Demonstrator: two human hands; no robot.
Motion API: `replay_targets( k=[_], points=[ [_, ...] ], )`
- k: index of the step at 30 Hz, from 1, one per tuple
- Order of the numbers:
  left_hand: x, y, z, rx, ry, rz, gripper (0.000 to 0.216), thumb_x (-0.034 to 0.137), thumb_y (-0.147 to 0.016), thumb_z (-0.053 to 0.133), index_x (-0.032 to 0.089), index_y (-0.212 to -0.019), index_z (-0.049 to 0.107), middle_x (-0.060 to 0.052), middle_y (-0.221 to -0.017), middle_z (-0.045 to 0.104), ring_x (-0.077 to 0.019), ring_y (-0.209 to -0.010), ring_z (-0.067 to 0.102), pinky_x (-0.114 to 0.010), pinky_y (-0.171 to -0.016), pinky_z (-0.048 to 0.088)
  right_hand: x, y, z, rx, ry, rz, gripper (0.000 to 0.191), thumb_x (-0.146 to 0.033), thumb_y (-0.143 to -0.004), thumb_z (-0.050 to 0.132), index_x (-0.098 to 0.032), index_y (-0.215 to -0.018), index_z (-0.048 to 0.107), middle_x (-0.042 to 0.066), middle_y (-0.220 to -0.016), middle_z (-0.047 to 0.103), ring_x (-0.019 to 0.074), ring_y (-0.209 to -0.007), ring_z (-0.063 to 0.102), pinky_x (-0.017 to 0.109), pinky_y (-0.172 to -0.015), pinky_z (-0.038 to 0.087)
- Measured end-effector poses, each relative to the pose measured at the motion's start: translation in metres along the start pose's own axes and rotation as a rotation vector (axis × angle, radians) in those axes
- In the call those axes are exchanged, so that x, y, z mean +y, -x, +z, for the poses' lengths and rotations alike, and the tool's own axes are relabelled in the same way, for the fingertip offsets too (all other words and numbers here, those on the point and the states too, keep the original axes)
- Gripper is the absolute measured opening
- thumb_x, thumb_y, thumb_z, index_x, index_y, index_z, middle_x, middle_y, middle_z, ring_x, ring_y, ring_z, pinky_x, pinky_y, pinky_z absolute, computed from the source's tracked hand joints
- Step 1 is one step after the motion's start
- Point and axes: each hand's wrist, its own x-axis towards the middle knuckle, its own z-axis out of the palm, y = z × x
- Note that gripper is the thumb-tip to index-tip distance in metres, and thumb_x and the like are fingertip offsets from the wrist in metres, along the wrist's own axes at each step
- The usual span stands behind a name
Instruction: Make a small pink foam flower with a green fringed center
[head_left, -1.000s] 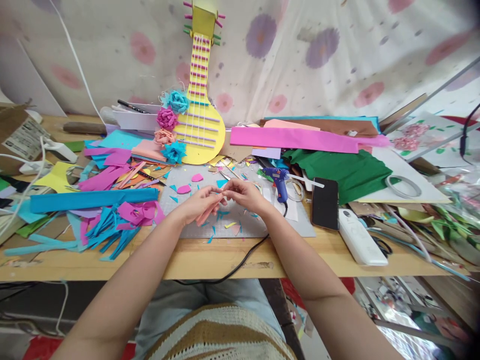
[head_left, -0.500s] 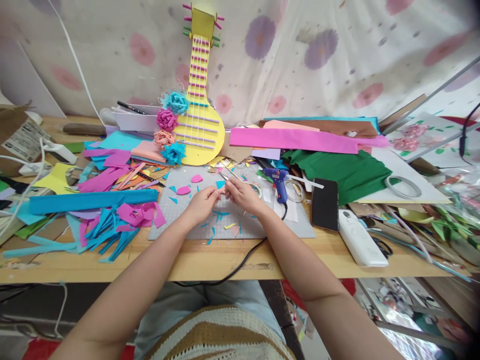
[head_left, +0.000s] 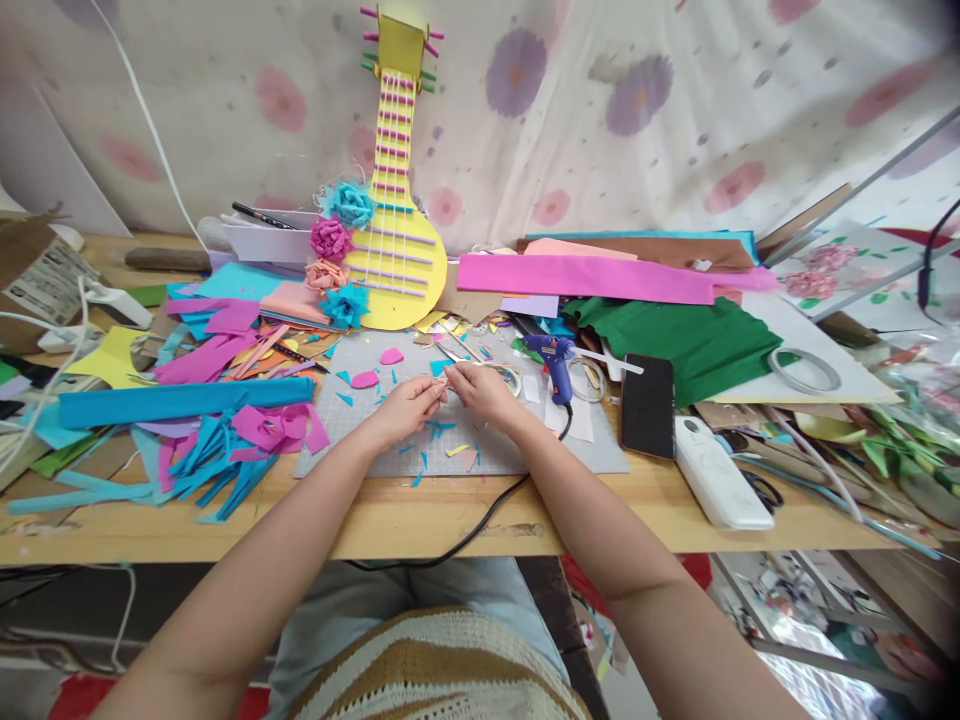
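Your L hand (head_left: 409,410) & R hand (head_left: 484,393) pinch pale scrap (head_left: 445,384), prob. for fine control, w/in edges of cutting mat (head_left: 600,458).

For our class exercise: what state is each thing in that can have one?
Left hand: pinched closed, contents unclear
Right hand: pinched closed, contents unclear
Yellow instrument: upright, strung
Phone: lying flat, dark
Glue gun: white stick protruding
Green paper: wrinkled, spread out
Pale ring: lying flat

Pinkish on the small held piece (head_left: 444,385), grid-lined grey on the mat (head_left: 600,455), bright yellow on the guitar (head_left: 424,256), blue, magenta and salmon across its flowers (head_left: 331,239), pink-and-purple blooms on the whitish curtain (head_left: 465,90).
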Motion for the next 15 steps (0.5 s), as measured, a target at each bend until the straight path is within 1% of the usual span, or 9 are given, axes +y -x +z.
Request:
replay_targets(
  k=[3, 5, 8, 10, 13, 15],
  points=[
    [0.006, 0.004, 0.001, -0.051, 0.051, -0.097, 0.033, 0.05, -0.078, 0.051, 0.017, -0.079, 0.052, 0.008, -0.048, 0.037, -0.0028, -0.028, 0.027, -0.015, -0.026, 0.016, 0.0, 0.002, -0.005, 0.015, -0.098, -0.069, 0.032, -0.039, -0.09, 0.034, -0.019, -0.067, 0.046, -0.002, -0.058, 0.048, 0.0115, -0.058, 0.044, 0.023, -0.059, 0.031],
    [0.009, 0.006, 0.001, -0.071, 0.076, -0.131, 0.036, 0.052, -0.08, 0.047, 0.017, -0.081, 0.052, 0.007, -0.049, 0.04, -0.0037, -0.028, 0.031, -0.016, -0.025, 0.018, -0.001, 0.004, -0.007, 0.033, -0.119, -0.117, 0.031, -0.039, -0.089, 0.034, -0.019, -0.067, 0.045, -0.002, -0.059, 0.048, 0.0112, -0.059, 0.044, 0.023, -0.059, 0.031],
    [0.007, 0.005, 0.0, -0.063, 0.038, -0.121, 0.034, 0.052, -0.08, 0.047, 0.018, -0.079, 0.051, 0.006, -0.051, 0.041, -0.0037, -0.029, 0.033, -0.015, -0.025, 0.017, -0.003, 0.006, -0.008, 0.016, -0.075, -0.142, 0.029, -0.037, -0.088, 0.036, -0.019, -0.069, 0.047, -0.001, -0.062, 0.05, 0.0111, -0.06, 0.044, 0.023, -0.059, 0.03],
    [0.002, 0.004, 0.0, -0.044, -0.011, -0.087, 0.031, 0.049, -0.079, 0.05, 0.018, -0.076, 0.05, 0.007, -0.051, 0.04, -0.0034, -0.029, 0.033, -0.015, -0.025, 0.016, -0.004, 0.006, -0.006, -0.008, -0.03, -0.111, 0.029, -0.037, -0.088, 0.038, -0.018, -0.068, 0.049, -0.001, -0.061, 0.051, 0.0107, -0.059, 0.044, 0.023, -0.058, 0.029],
    [-0.003, 0.001, 0.001, -0.023, -0.035, -0.031, 0.03, 0.046, -0.078, 0.053, 0.017, -0.069, 0.048, 0.007, -0.049, 0.039, -0.0029, -0.031, 0.034, -0.015, -0.028, 0.021, -0.003, 0.005, -0.005, -0.025, -0.022, -0.05, 0.033, -0.037, -0.087, 0.038, -0.018, -0.065, 0.051, -0.002, -0.057, 0.048, 0.0098, -0.055, 0.041, 0.023, -0.055, 0.027],
    [-0.003, 0.0, 0.001, -0.022, -0.012, -0.037, 0.032, 0.046, -0.078, 0.054, 0.016, -0.067, 0.049, 0.006, -0.05, 0.043, -0.0034, -0.034, 0.037, -0.015, -0.031, 0.026, -0.002, 0.005, -0.005, -0.018, -0.053, -0.062, 0.034, -0.039, -0.088, 0.037, -0.017, -0.066, 0.051, -0.002, -0.058, 0.049, 0.0096, -0.055, 0.041, 0.023, -0.055, 0.027]
  ],
)
